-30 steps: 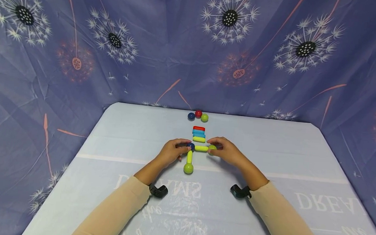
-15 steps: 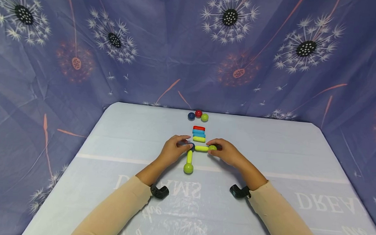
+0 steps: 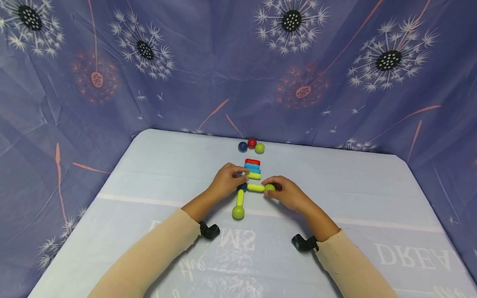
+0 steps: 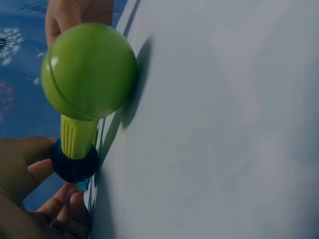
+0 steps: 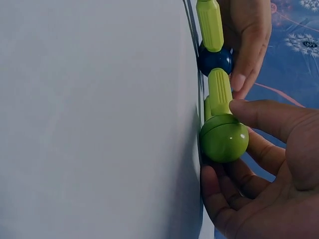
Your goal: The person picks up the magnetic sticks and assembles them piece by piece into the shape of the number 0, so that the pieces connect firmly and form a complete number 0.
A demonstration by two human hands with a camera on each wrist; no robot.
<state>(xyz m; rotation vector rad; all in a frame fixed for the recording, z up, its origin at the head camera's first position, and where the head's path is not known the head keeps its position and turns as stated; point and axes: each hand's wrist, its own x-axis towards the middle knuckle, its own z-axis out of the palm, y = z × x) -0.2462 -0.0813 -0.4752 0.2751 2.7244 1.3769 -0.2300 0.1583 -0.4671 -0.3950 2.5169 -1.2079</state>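
Two yellow-green rods, one lying sideways (image 3: 255,188) and one pointing toward the person (image 3: 240,198), meet at a dark blue ball (image 3: 242,186). A green ball (image 3: 238,213) caps the near rod; another green ball (image 5: 224,139) ends the sideways rod. The right hand (image 3: 290,193) holds that second ball between thumb and fingers. Over and beside the blue ball, the left hand (image 3: 225,183) has its fingertips by the left ends of a stacked row of short rods, the nearest yellow-green (image 3: 254,176). Whether it touches them is unclear.
Behind the yellow-green rod lie blue rods (image 3: 252,166) and a red rod (image 3: 252,161). Farther back sit a blue ball (image 3: 242,147), a red ball (image 3: 252,143) and a green ball (image 3: 260,148). A patterned cloth (image 3: 211,56) hangs behind the white table (image 3: 342,187).
The left hand has moved off the blue ball, forward and slightly right toward the row of rods. The right hand has stayed at the green ball. The near rod and its ball have shifted very slightly.
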